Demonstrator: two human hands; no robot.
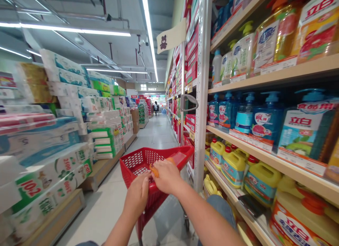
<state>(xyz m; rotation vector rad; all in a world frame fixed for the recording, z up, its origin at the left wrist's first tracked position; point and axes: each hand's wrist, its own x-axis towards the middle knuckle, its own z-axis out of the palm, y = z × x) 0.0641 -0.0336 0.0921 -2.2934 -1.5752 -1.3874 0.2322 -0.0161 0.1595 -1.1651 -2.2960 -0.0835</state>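
Observation:
A red plastic shopping cart (pixel 135 159) with a perforated basket stands before me. My left hand (pixel 139 191) is closed at its near edge, around what looks like the handle, which the fingers mostly cover. Beside it, my right hand (pixel 168 177) is closed over a pump bottle (pixel 178 157) with an orange top and orange-pink body. The bottle lies tilted above the right side of the basket, its pump end toward my left hand. My right palm and fingers hide its middle.
On the right, shelves (pixel 265 76) hold pump bottles and yellow jugs (pixel 233 168), close to my right arm. A white upright post (pixel 202 97) carries a grey handle (pixel 189 102). Stacked tissue packs (pixel 53 182) line the left. The aisle floor (pixel 153 133) runs ahead toward a distant person (pixel 155 106).

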